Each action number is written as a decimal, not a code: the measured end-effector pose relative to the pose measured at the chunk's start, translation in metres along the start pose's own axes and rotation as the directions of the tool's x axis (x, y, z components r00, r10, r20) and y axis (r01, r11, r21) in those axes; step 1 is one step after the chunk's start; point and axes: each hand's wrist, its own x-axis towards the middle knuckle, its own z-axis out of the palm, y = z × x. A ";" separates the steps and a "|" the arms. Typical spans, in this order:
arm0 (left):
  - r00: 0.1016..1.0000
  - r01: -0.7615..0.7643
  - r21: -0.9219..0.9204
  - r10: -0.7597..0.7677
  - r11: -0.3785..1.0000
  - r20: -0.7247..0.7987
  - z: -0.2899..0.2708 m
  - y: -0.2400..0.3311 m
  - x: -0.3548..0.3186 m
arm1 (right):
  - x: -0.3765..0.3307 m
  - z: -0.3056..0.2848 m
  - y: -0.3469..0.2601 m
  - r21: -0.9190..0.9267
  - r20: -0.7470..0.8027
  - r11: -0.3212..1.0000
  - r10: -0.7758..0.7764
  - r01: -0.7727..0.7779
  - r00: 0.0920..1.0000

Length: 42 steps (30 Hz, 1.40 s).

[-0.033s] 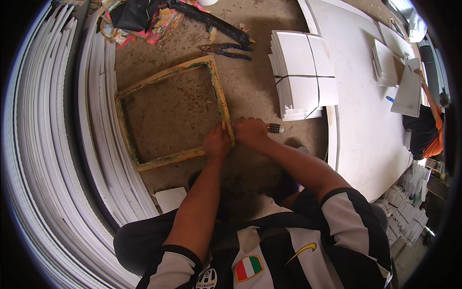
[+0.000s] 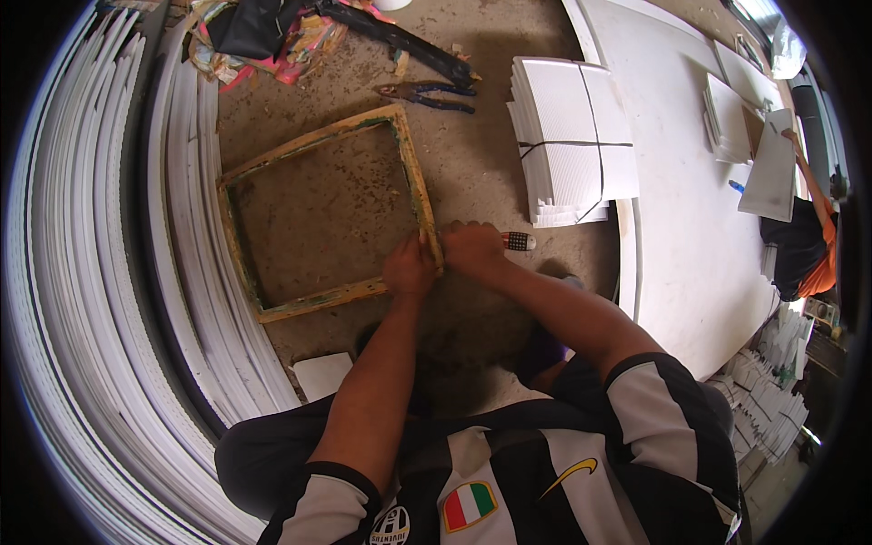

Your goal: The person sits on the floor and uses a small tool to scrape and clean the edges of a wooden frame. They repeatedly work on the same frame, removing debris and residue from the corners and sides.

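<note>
Left grip clenched on the corner of a yellowish rectangular wooden frame

Right grip is closed around a hand tool with an orange, black and white patterned handle, just beside the same corner; the handle's end juts out to the right, while the fist hides the tool's other end. The worker, in a black-and-white striped shirt, bends over the frame, its inner edges marked with green, above a brown, debris-strewn floor. Whether the held corner touches the ground cannot be told.

Beyond the frame's far right corner lie dark-handled metal pliers, near a long black strip and a crumpled pink-and-tan heap. To the right of the frame rests a stack of white ridged sheets bound crosswise with black cord, beside a broad white panel. Long white sheets stand packed along the left, and a small white piece lies by the left forearm. At far right, a co-worker in black and orange holds a pale rectangular sheet.
</note>
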 end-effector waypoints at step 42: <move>0.995 0.091 -0.037 -0.090 0.995 0.032 0.002 0.000 0.001 | -0.008 -0.001 0.008 0.203 0.068 0.975 0.075 -0.087 0.995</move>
